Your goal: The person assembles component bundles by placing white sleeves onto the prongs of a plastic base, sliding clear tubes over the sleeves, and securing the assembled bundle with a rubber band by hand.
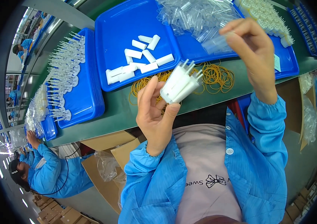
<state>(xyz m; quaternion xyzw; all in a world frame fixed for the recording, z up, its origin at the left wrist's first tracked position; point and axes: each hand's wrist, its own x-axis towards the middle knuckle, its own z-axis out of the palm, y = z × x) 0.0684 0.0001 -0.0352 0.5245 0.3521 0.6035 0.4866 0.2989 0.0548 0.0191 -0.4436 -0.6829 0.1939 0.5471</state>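
My left hand (154, 115) grips a small cluster of white plastic cylinders (181, 84) with thin clear-tipped prongs sticking up. The cluster is tilted, in front of the blue trays. My right hand (253, 56) is raised to the right of it, thumb and index finger pinched on a clear plastic sleeve (215, 44), which is somewhat blurred. Behind that hand lies a heap of similar clear sleeves (199, 16) in a blue tray. Several loose white plastic cylinders (149, 68) rest in the blue tray (110, 33) left of the heap.
Yellow rubber bands (218, 78) lie along the green table (128, 121). At the left, stacked blue trays (95, 100) carry rows of white pronged parts (67, 67). More white parts (266, 16) fill the far right. Open cardboard boxes (106, 140) stand below; a co-worker (50, 171) works at the left.
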